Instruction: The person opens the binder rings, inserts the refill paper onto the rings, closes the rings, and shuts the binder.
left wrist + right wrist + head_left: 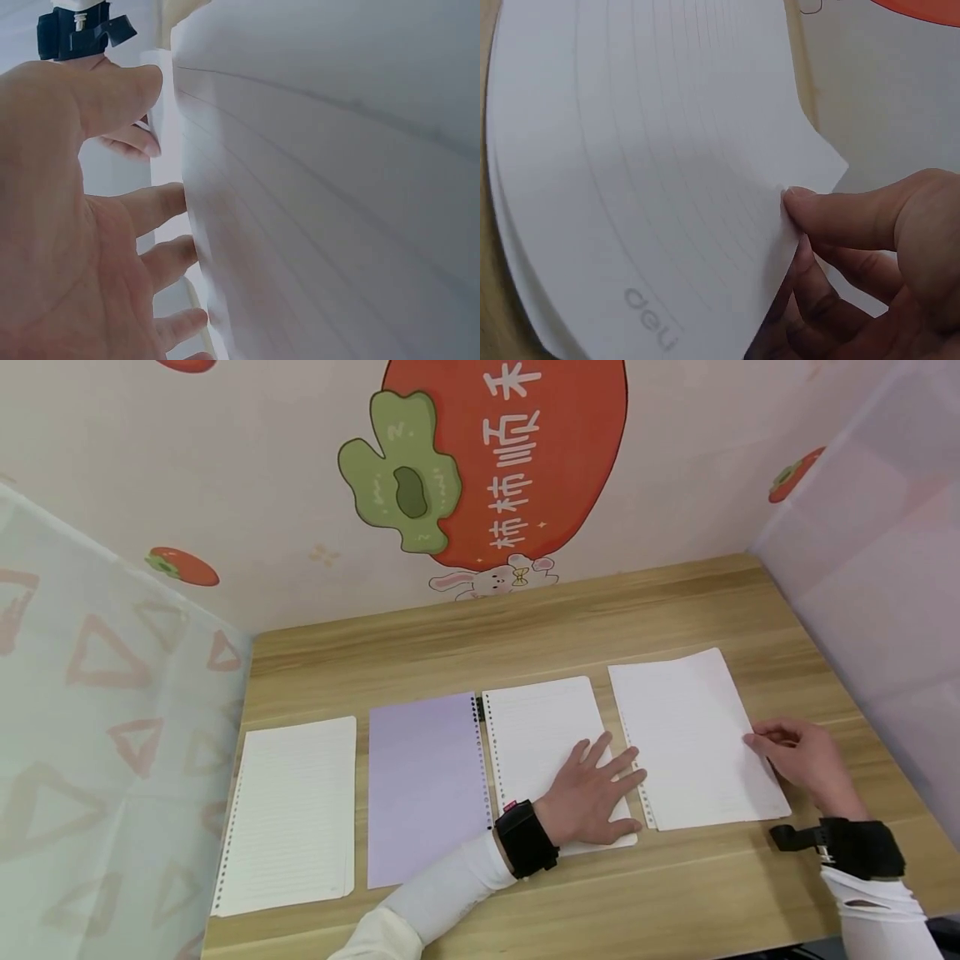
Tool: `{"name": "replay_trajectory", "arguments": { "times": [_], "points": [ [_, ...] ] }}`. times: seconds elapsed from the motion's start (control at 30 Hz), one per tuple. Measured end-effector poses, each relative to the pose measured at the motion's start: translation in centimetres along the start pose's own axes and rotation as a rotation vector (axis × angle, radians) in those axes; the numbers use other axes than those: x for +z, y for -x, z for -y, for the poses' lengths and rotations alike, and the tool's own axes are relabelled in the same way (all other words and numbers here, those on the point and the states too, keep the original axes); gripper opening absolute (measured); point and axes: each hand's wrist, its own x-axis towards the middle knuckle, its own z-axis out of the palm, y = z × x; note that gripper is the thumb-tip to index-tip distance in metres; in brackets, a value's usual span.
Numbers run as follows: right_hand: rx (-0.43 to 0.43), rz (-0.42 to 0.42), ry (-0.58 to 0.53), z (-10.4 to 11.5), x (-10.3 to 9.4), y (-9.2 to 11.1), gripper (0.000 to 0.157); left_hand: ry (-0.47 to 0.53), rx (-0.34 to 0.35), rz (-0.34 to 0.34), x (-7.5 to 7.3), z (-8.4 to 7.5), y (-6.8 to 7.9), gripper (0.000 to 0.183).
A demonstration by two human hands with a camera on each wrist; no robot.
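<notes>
Paper (678,735) in the rightmost white, hole-punched stack is pinched at its right edge between thumb and fingers of the right hand (810,762). The left hand (588,789), fingers spread and nothing gripped, is laid over the neighbouring lined sheets (540,718), fingertips at the stack's punched margin. The pinch is best kept light, so that the bowed edge is not creased. Further left, a purple sheet (423,785) and another white pile (292,810) are seen; beyond, a patterned wall (277,468).
</notes>
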Motion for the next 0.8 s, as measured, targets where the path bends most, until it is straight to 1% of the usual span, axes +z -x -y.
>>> {"name": "replay_trajectory", "arguments": {
  "times": [0.1,0.23,0.4,0.5,0.57,0.6,0.73,0.8],
  "points": [
    [0.026,0.023,-0.038,-0.2,-0.2,0.1,0.047,0.008,-0.001,0.004,0.0,0.1,0.0,0.074],
    [0.081,0.06,-0.108,-0.5,-0.9,0.3,0.052,0.027,0.002,0.002,0.1,0.2,-0.1,0.075],
    [0.107,0.12,-0.181,-1.4,-1.7,0.2,0.049,0.064,0.0,0.014,-0.2,0.5,-0.1,0.075],
    [0.116,0.149,-0.185,-2.0,-1.9,0.1,0.049,0.107,0.003,0.003,-0.4,0.8,0.0,0.073],
    [0.127,0.17,-0.206,-2.4,-2.0,0.0,0.045,0.137,0.007,-0.015,-0.5,1.0,0.0,0.07],
    [0.13,0.181,-0.211,-2.5,-2.0,0.0,0.04,0.154,0.007,-0.026,-0.5,1.1,0.1,0.069],
    [0.175,0.258,-0.346,-3.0,-2.2,0.0,0.016,0.236,-0.006,-0.076,-0.5,1.8,0.1,0.06],
    [0.194,0.291,-0.405,-3.0,-2.2,0.0,0.012,0.312,-0.022,-0.101,-0.5,2.1,0.2,0.057]
  ]
}}
